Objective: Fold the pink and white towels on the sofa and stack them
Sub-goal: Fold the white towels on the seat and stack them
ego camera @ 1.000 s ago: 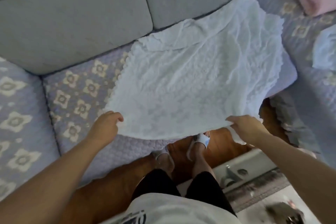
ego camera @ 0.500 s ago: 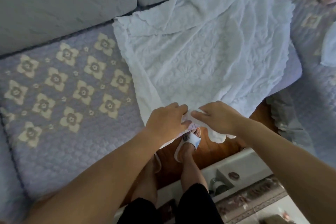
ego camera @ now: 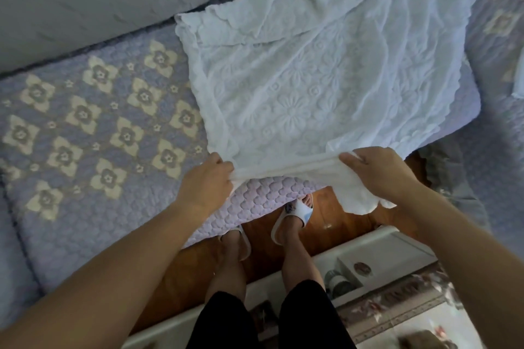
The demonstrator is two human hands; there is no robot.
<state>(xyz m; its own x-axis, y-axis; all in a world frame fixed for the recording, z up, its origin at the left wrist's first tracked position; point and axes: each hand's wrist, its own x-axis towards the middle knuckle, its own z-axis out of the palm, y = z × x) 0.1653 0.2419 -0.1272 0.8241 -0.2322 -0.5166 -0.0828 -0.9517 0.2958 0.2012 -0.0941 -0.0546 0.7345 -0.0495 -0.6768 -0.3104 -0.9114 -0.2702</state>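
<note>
Our left hand pinches the near edge of the white towel. The towel lies spread on the sofa in front of us. Our right hand grips that same edge, and a corner hangs below it.

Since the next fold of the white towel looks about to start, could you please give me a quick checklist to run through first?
1. Left hand grips the near edge of the white towel: ok.
2. Right hand grips the same edge: ok.
3. Near edge pulled straight between the hands: ok.
4. Towel lies flat: not ok, the far-left corner is turned over and creased.
5. Towel fully on the sofa seat: not ok, a flap hangs off below the right hand.
6. Pink towel ready for stacking: cannot tell.
</note>
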